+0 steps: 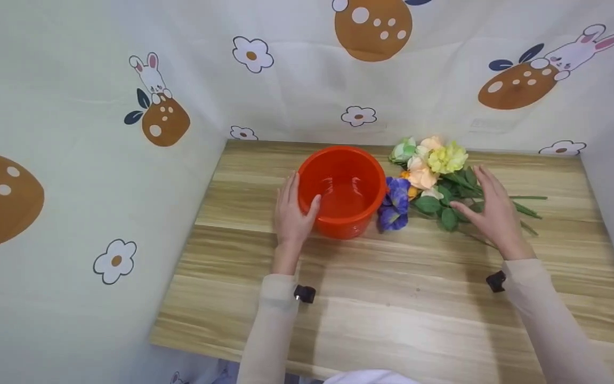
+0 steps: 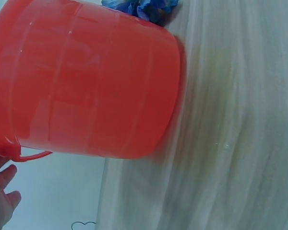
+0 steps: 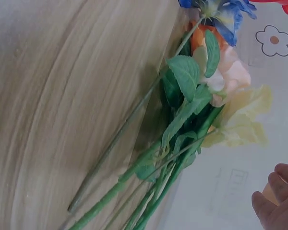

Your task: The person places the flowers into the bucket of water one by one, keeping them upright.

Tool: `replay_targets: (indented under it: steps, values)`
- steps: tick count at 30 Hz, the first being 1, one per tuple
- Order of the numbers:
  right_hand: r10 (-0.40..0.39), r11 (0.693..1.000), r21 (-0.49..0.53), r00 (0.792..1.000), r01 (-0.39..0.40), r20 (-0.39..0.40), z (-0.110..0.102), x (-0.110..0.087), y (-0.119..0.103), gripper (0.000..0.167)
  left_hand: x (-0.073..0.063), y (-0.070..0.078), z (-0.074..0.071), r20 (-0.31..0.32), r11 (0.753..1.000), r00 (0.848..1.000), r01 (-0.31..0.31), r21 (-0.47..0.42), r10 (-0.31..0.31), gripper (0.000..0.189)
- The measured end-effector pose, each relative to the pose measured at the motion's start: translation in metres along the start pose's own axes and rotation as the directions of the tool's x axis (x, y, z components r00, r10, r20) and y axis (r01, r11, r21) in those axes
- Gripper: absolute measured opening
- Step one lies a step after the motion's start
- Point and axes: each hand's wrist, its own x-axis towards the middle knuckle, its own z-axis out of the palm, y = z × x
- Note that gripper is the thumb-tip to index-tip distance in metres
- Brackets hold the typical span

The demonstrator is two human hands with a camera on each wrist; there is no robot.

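A red plastic bucket (image 1: 341, 226) stands upright on the wooden table. My left hand (image 1: 292, 218) is at its left side, fingers straight along the outside and thumb by the rim. In the left wrist view, the fingertips (image 2: 7, 177) show close to the bucket's handle (image 2: 33, 157). To the right lies a bunch of artificial flowers, with a yellow bloom (image 1: 448, 158), peach blooms (image 1: 421, 173) and purple-blue petals (image 1: 394, 205) toward the bucket. My right hand (image 1: 496, 218) hovers over the green stems (image 1: 525, 209), thumb and fingers spread apart, holding nothing.
The wooden table (image 1: 392, 298) meets a patterned cloth wall (image 1: 296, 90) close behind the bucket and flowers. More cloth rises along the left and right sides. Each wrist carries a small black camera, one at the left cuff (image 1: 305, 294).
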Motion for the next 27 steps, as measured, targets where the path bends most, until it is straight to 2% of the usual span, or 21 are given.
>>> replay_targets:
  steps: [7, 13, 27]
  values:
    - [-0.011, 1.0, 0.014, 1.0, 0.011, 0.016, 0.01, -0.002, -0.005, 0.094, -0.003, -0.008, 0.002, 0.006, 0.988, 1.0, 0.005, -0.153, -0.004, 0.072]
    - [-0.017, 1.0, 0.018, 0.999, 0.016, 0.03, 0.019, -0.003, -0.009, 0.095, -0.004, -0.014, 0.004, 0.006, 0.97, 1.0, 0.017, -0.244, -0.016, 0.072]
    - [-0.048, 0.997, 0.056, 0.996, 0.045, 0.068, 0.041, -0.005, -0.016, 0.093, -0.003, -0.023, 0.008, -0.013, 0.935, 1.0, -0.006, -0.356, 0.001, 0.072]
